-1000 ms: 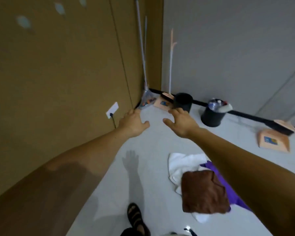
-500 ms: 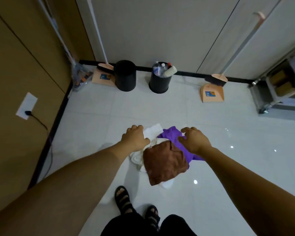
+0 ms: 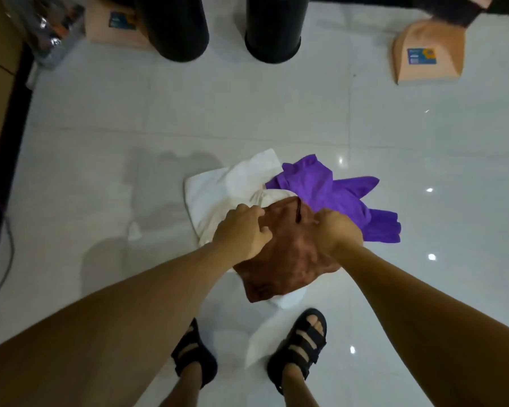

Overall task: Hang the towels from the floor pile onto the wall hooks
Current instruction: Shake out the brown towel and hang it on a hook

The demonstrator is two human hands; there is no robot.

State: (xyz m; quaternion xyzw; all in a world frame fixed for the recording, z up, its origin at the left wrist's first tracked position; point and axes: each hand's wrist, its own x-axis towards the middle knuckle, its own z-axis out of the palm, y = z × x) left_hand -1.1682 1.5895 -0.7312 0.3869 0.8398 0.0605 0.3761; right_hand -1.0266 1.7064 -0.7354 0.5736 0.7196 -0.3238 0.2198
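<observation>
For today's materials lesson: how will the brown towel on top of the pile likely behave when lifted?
The brown towel looks crumpled and soft, so it will probably flop and drape. Both hands, left hand and right hand, grip its far edge; it seems light. It should lift clear of the white towel.

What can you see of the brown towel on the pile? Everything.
The brown towel is rust-brown, plush-looking cloth, crumpled, lying on top of the floor pile. It overlaps the white towel beneath it and meets the purple cloth on its far right. A dark hanging loop shows at its far edge. The left hand and right hand both grip that far edge, one each side of the loop. Its near edge lies just ahead of the sandalled feet.
</observation>
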